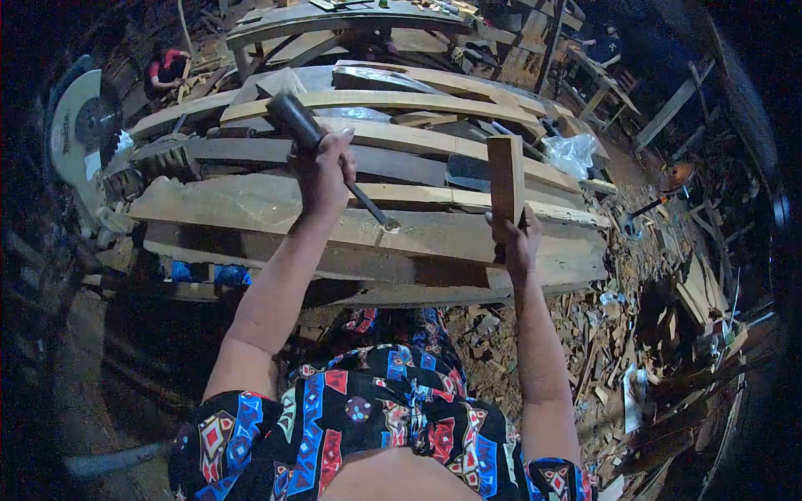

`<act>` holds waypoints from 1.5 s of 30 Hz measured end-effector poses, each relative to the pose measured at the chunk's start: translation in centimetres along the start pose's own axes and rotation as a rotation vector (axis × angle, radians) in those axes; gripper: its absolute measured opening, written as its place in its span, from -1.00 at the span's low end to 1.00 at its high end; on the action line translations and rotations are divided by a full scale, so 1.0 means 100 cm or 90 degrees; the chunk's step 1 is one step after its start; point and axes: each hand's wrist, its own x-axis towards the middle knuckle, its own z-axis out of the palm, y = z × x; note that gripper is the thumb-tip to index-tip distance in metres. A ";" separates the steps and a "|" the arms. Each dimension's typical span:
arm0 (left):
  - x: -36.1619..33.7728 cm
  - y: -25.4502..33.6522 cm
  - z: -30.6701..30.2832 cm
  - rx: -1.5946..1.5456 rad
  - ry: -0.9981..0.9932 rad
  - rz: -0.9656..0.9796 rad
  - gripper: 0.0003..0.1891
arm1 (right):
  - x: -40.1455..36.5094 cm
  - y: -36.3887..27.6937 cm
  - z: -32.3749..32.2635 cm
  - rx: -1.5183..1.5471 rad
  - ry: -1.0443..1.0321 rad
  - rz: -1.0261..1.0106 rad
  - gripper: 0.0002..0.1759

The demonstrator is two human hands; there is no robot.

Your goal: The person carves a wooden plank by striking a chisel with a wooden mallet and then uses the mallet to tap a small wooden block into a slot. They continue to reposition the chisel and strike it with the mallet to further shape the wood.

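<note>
My left hand (324, 174) is wrapped round a chisel (294, 122) with a thick dark handle. Its narrow metal blade slants down to the right, and the tip meets a small chipped spot on a thick wooden plank (468, 238). Light wood chips lie around that spot. Off to the right, my right hand (520, 240) grips a rectangular wooden block (505, 179) by its lower end, holding it upright above the plank and apart from the chisel.
Beyond the plank lie several long boards (376, 100). A saw with a round guard (79, 125) stands at left, a clear plastic bag (571, 155) at right. Wood scraps (576, 334) cover the ground. One person (167, 68) is at far left, another (606, 48) at far right.
</note>
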 end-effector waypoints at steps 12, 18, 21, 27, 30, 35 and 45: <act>-0.020 -0.001 0.023 0.034 -0.102 0.022 -0.80 | -0.001 0.006 0.001 0.024 0.000 -0.025 -0.69; -0.021 -0.002 0.029 0.018 -0.053 0.012 -0.81 | -0.003 -0.002 0.004 -0.005 -0.003 0.001 -0.74; -0.019 -0.004 0.030 0.051 -0.080 0.025 -0.81 | -0.002 0.001 0.003 0.045 0.000 0.005 -0.73; -0.021 -0.003 0.034 0.067 -0.060 0.032 -0.80 | 0.004 0.009 -0.002 0.095 -0.002 0.050 -0.76; -0.025 -0.006 0.038 0.091 -0.066 0.078 -0.80 | 0.011 -0.005 -0.012 0.217 -0.065 0.159 -0.78; -0.038 -0.017 0.056 0.218 -0.150 0.166 -0.77 | 0.020 -0.092 -0.010 0.070 -0.135 -0.010 -0.62; -0.035 -0.016 0.057 0.323 -0.150 0.288 -0.77 | -0.019 -0.222 0.026 -0.106 -0.154 -0.405 -0.57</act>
